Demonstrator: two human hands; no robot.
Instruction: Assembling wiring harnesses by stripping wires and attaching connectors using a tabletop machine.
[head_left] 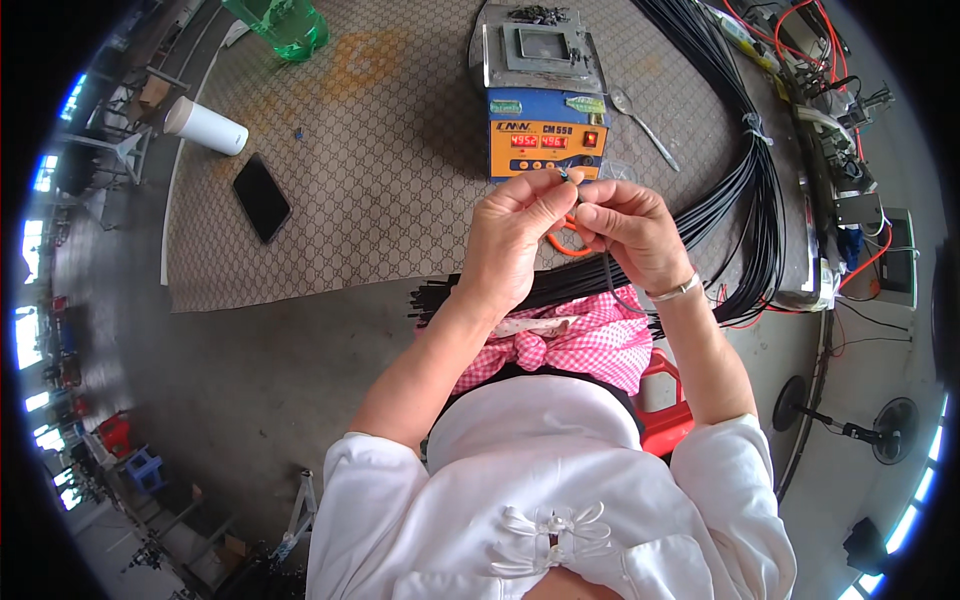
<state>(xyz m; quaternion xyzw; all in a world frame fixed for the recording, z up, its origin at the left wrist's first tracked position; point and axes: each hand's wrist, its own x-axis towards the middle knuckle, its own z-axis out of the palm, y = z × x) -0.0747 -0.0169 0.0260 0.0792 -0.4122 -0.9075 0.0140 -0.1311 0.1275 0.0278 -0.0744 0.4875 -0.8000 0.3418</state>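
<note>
My left hand (522, 222) and my right hand (637, 228) meet at the table's front edge, fingers pinched close together. Between them is the end of a black cable (612, 278), which hangs down below my right hand; thin wire strands (566, 172) seem to show at its tip. Both hands are closed on this cable. Right behind my fingertips stands a blue and orange solder pot (543, 140) with lit red displays. A metal tray with a square opening (545, 50) sits on its top. Beneath my hands an orange loop (568, 240) is partly hidden.
A thick bundle of black cables (765, 200) curves along the right side and across my lap. A spoon (645, 128) lies beside the pot. On the left are a phone (262, 198), a white cup (206, 126) and a green bottle (285, 28). Equipment with red wires (840, 110) stands far right.
</note>
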